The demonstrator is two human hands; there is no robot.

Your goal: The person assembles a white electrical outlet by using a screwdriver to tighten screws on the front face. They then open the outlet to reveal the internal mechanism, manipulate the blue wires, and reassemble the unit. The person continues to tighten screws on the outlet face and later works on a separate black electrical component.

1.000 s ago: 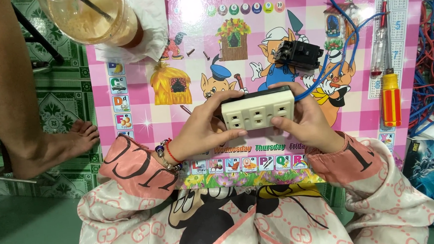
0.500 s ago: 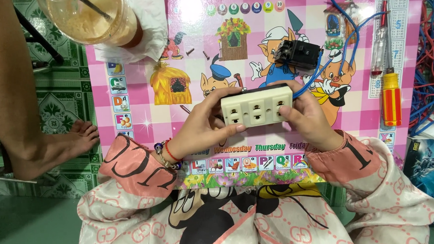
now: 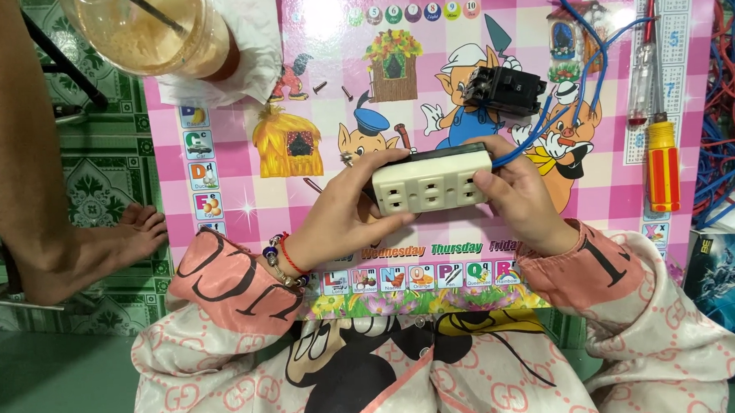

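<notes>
Socket block [image 3: 432, 182], a cream three-outlet one, is up off the pink cartoon board [image 3: 461, 81] that's serving as the counter, held between both hands with the outlet face turned up toward the camera, probably so the holes and the seam are easy to see. Left hand [image 3: 343, 215] has its grip wrapped around the left end, thumb pressing the front edge; right hand [image 3: 518, 197] is clamped on the right end, right where the blue wires [image 3: 571, 102] come out, which keeps them from tugging. Those wires run up to a black breaker [image 3: 506, 88] lying on the board. Top left sits a plastic cup [image 3: 154, 35] of iced drink on a napkin. Off to the right, within reach, lie a yellow-handled screwdriver [image 3: 662, 164] and a slim tester pen [image 3: 641, 58]. Couple of loose screws [image 3: 321, 88] near the cup. Someone else's bare foot [image 3: 100, 248] rests on the green floor, left.
</notes>
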